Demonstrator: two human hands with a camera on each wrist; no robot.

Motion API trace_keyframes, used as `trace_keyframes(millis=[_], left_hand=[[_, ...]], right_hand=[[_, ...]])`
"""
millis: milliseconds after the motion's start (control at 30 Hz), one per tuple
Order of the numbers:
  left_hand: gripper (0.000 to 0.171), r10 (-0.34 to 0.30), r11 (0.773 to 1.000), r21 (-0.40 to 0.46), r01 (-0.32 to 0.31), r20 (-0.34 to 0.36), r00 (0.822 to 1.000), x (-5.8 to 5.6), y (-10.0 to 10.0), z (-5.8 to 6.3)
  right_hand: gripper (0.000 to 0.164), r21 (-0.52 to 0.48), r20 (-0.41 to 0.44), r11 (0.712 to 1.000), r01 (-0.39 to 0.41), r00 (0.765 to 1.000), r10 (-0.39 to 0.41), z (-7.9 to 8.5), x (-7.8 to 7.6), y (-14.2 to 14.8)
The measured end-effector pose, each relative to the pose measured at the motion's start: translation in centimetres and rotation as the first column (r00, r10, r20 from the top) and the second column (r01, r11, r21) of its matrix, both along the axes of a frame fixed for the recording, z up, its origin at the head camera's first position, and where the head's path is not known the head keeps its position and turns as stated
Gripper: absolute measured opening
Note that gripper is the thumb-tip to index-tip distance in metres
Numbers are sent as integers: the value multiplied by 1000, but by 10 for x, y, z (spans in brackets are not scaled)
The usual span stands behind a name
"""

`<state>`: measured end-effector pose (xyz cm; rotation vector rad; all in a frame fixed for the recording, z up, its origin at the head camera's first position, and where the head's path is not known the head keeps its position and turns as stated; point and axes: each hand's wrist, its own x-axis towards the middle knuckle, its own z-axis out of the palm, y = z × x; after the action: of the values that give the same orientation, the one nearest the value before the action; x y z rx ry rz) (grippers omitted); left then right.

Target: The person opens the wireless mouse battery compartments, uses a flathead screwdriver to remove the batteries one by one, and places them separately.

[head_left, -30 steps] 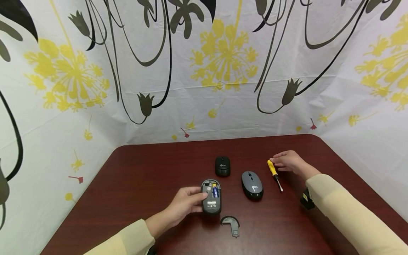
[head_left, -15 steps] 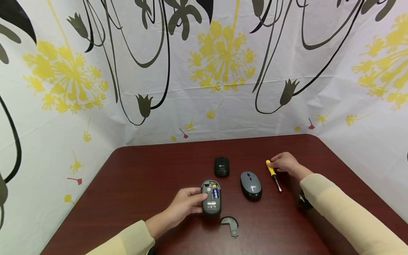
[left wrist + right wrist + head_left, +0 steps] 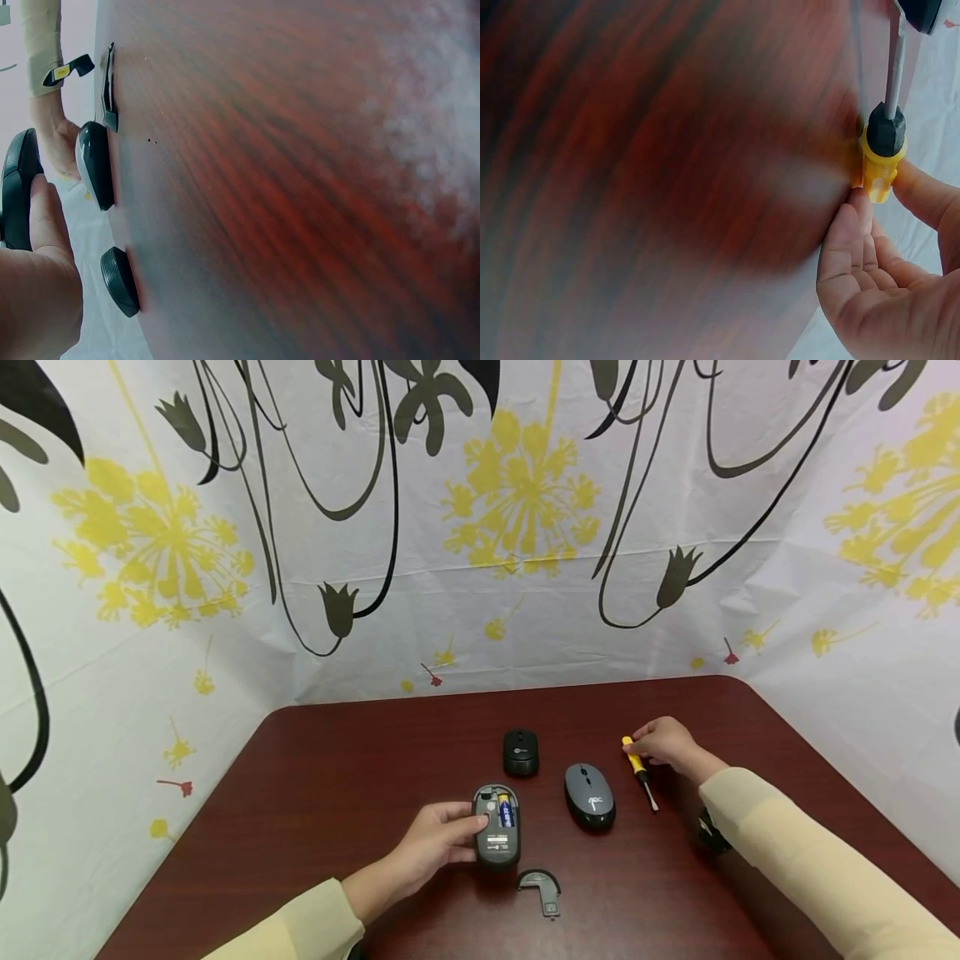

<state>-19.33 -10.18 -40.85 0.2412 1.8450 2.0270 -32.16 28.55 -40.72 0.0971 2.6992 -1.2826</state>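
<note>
My left hand (image 3: 431, 843) holds a computer mouse (image 3: 497, 847) with its underside facing up, thumb across its left side. A blue and yellow battery (image 3: 506, 812) shows in the mouse's uncovered compartment. Below it on the table lies the grey L-shaped battery cover (image 3: 550, 893). At the right, my right hand (image 3: 663, 742) pinches the yellow handle of a screwdriver (image 3: 636, 762) between thumb and fingers. Its metal shaft points toward the table's near side. From the right wrist view, thumb and fingertips lie on either side of the screwdriver handle (image 3: 880, 172).
A grey mouse (image 3: 589, 793) marked AOC stands between the two hands. Behind the held mouse sits a smaller black mouse (image 3: 521, 752). A printed white cloth (image 3: 480, 643) hangs behind the dark red table (image 3: 360, 752).
My right hand has closed in on the screwdriver handle and now pinches it; the screwdriver has shifted slightly left. The left hand keeps holding the mouse in place. The head view has turned slightly.
</note>
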Motion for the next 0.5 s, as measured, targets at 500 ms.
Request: trace_keyframes(millis=[500], left_hand=[[46, 1, 1000, 1, -1, -1, 1000, -1, -1, -1]], right_hand=[[28, -18, 36, 1000, 2, 999, -1, 1, -4, -1]])
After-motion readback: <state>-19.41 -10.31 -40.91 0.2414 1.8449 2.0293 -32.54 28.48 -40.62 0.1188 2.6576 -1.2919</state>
